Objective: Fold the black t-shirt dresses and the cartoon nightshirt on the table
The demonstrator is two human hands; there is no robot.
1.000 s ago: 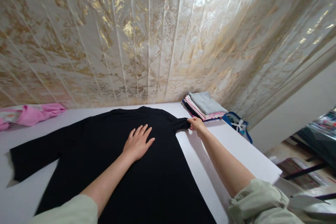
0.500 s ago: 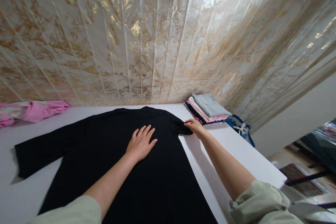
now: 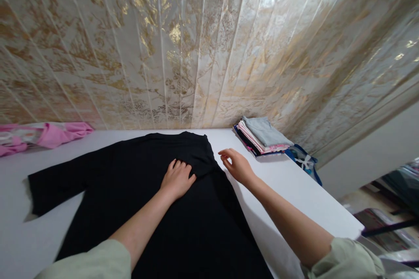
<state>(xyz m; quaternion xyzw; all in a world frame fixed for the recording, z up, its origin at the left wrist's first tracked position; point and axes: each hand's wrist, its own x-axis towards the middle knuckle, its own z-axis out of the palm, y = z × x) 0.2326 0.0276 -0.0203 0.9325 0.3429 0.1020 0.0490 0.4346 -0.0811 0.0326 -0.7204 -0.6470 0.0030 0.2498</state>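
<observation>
A black long garment, like a shirt or dress (image 3: pixel 157 222), lies spread on the white table (image 3: pixel 294 187). Its left sleeve stretches out to the side, while the right sleeve is turned inward over the body near the shoulder. My left hand (image 3: pixel 177 179) rests on the upper body of the garment, its fingers bent into the fabric by the turned-in sleeve. Just off the garment's right edge hovers my right hand (image 3: pixel 237 165), fingers curved, a gap between thumb and forefinger, and no cloth visible in it.
A stack of folded clothes (image 3: pixel 263 133), grey on top, sits at the back right. Beside it is a blue bag (image 3: pixel 304 161) with a white bow. Pink fabric (image 3: pixel 55 134) lies at the back left. A gold-patterned curtain (image 3: pixel 183 52) hangs behind the table.
The right sleeve has gone from sticking out to lying inward on the garment. My right hand has let go of it and moved slightly left; my left hand's fingers have curled.
</observation>
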